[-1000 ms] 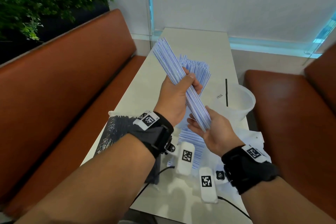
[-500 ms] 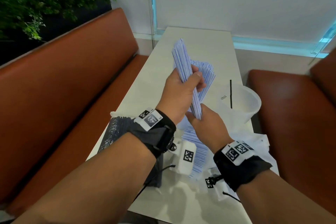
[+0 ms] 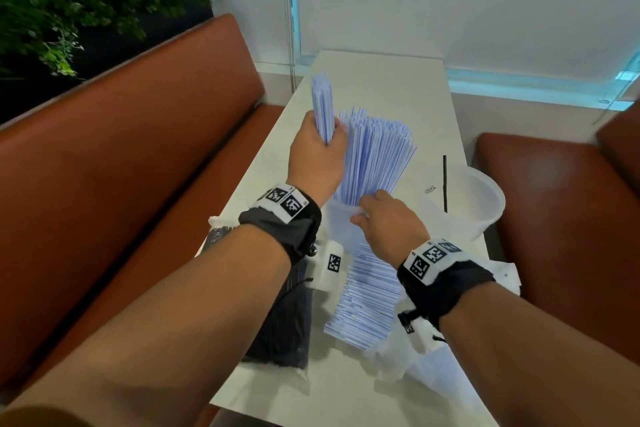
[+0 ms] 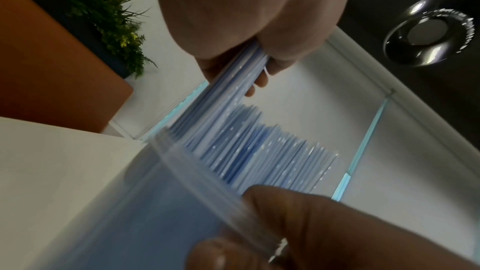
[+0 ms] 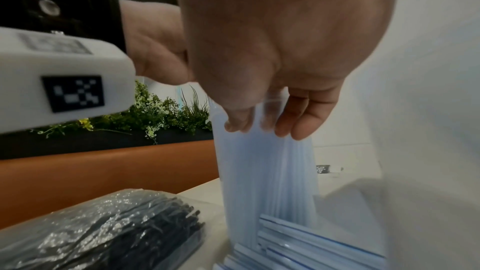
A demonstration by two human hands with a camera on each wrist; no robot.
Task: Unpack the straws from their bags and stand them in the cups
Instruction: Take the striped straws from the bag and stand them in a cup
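Lower left of the head view: bag of black straws lying on the table, unopened as far as I can tell. My left hand, centre frame, is curled tight round a bundle of blue-striped wrapped straws, held upright just left of the clear cup. That cup is packed with wrapped straws fanning up and right. My right hand pinches the cup's rim, thumb and fingers on the plastic. Below it, loose wrapped straws piled on the table. Right side: a 2nd clear cup with 1 black straw standing in it.
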